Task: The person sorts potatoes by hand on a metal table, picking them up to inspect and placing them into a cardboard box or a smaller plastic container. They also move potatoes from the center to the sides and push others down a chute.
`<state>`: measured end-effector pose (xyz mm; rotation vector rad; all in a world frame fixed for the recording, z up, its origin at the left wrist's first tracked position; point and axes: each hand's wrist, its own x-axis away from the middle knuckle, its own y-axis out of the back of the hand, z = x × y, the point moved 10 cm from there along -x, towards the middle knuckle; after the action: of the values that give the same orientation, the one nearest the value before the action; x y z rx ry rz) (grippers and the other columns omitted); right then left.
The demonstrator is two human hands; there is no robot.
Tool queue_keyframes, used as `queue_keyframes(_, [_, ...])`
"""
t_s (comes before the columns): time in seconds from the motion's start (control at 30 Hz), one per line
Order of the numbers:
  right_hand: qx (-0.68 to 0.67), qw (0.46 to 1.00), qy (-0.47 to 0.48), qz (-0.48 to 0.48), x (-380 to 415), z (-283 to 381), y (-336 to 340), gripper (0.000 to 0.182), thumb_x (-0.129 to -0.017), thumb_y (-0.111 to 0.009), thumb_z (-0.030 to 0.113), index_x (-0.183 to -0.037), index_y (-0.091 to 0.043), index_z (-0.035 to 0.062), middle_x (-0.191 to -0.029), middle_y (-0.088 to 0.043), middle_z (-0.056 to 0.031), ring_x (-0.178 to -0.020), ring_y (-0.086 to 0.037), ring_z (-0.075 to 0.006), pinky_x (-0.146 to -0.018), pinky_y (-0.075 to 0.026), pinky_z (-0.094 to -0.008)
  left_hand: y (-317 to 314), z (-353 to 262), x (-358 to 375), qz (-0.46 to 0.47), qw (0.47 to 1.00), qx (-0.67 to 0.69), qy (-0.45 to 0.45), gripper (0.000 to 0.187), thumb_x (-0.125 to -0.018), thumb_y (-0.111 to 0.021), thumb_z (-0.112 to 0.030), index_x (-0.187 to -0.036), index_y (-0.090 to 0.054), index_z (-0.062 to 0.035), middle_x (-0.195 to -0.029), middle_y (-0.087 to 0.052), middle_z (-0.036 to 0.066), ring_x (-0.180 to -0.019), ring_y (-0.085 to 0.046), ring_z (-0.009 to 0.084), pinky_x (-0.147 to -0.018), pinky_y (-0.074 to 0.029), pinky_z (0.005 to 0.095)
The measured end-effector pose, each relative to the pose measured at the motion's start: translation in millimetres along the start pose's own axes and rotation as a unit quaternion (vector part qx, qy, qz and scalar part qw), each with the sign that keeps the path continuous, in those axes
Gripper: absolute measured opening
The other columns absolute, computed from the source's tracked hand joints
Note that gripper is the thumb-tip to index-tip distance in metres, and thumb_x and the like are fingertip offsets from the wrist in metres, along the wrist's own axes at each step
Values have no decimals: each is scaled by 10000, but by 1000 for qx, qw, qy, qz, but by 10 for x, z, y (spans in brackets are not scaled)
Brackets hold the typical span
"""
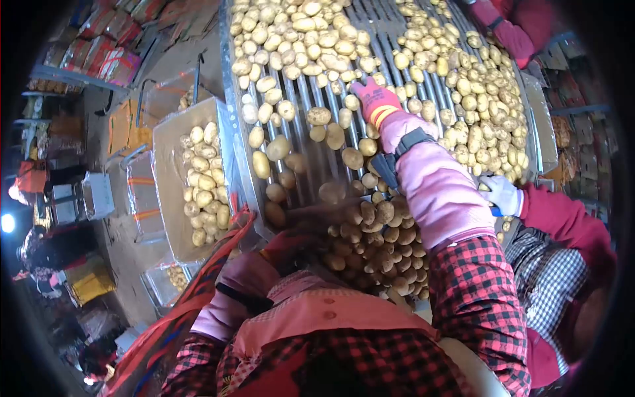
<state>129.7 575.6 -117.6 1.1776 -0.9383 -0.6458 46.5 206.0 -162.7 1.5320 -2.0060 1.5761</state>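
Many potatoes (pixel 331 49) lie spread over a conveyor of metal rollers (pixel 301 99). My right hand (pixel 374 99), in a pink glove with yellow bands at the cuff, reaches forward onto the rollers among the potatoes; its fingers are stretched out and apart. My left hand (pixel 297 248) is low at the conveyor's near edge, dark and smeared by motion, so its fingers cannot be made out. Just ahead of my body, a heap of potatoes (pixel 390 248) lies below the end of the rollers.
A lined box of potatoes (pixel 165 142) stands left of the conveyor, with crates behind it. To the right, a co-worker's white-gloved hand (pixel 503 196) is at the conveyor edge. Another co-worker's sleeve (pixel 512 36) shows at the top right. Red straps (pixel 192 304) run at lower left.
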Motion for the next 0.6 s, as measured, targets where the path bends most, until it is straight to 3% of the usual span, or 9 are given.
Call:
queue_keyframes(0.07, [-36, 998, -44, -12, -9, -123, -17, 522, -848, -554, 98, -1346, -473, 232, -1425, -436, -183, -1194, -557, -364, -956, -481, -454, -47, -15, 66, 26, 999, -12, 28, 385, -959, -549, -225, -1302, -551, -51, -1123, -674, 81, -869, -673, 173, -707, -530, 294])
queue_keyframes(0.17, [-110, 985, -134, -17, -31, -292, 42, 593, -832, -596, 181, -1403, -437, 216, -1302, -547, -205, -1186, -563, -355, -969, -472, -443, -132, -271, 107, 32, 951, -284, -119, 401, -929, -577, -219, -1297, -559, -61, -1166, -657, 100, -972, -650, 213, -781, -526, 331])
queue_keyframes(0.27, [-184, 953, -56, -233, 553, -55, 243, 531, -828, -620, 249, -1337, -490, 173, -1184, -606, -200, -1081, -603, -350, -933, -482, -444, -567, -621, 194, 15, 949, -263, -172, 416, -901, -589, -227, -1289, -569, -78, -1210, -629, 133, -1084, -605, 257, -859, -507, 363])
queue_keyframes(0.3, [-255, 944, -49, -202, 836, 123, 236, 489, -823, -631, 258, -1289, -522, 158, -1159, -614, -191, -1063, -605, -351, -919, -481, -454, -752, -789, 234, -3, 927, -318, -198, 423, -893, -589, -235, -1288, -572, -84, -1219, -620, 143, -1115, -588, 269, -883, -497, 370])
queue_keyframes(0.37, [-264, 952, 38, -148, 1383, 682, 171, 493, -785, -689, 287, -1243, -569, 149, -1143, -614, -181, -1060, -601, -343, -918, -477, -452, -1102, -1134, 414, -80, 677, -670, -294, 440, -882, -584, -267, -1287, -575, -97, -1215, -610, 156, -1157, -556, 280, -926, -471, 373])
queue_keyframes(0.4, [-206, 962, 119, -130, 1651, 1017, 115, 539, -752, -736, 307, -1246, -583, 156, -1153, -606, -179, -1076, -596, -336, -932, -474, -440, -846, -1041, 243, -61, 827, -474, -296, 446, -877, -594, -252, -1293, -567, -95, -1205, -609, 150, -1147, -558, 273, -916, -471, 364])
queue_keyframes(0.43, [-371, 926, 65, -18, 1894, 1056, -18, 620, -730, -757, 325, -1290, -562, 142, -1162, -593, -201, -1090, -594, -335, -939, -477, -423, -464, -753, -97, -32, 930, -252, -267, 453, -872, -605, -238, -1299, -558, -93, -1196, -608, 144, -1138, -559, 267, -906, -471, 356])
queue_keyframes(0.53, [-320, 941, 109, -23, 2249, 1009, 129, 589, -753, -738, 311, -1289, -561, 145, -1169, -594, -189, -1104, -590, -330, -940, -476, -420, -611, -857, -146, -42, 877, -332, -344, 523, -831, -654, -192, -1323, -517, -81, -1178, -602, 103, -1106, -564, 242, -860, -479, 328])
queue_keyframes(0.6, [-422, 906, 1, -42, 2113, 320, 175, 488, -810, -678, 273, -1267, -581, 132, -1109, -643, -180, -1018, -635, -316, -881, -510, -394, -444, -662, -322, -16, 957, -124, -263, 512, -823, -650, -195, -1301, -522, -65, -1169, -602, 99, -1064, -579, 239, -853, -485, 326])
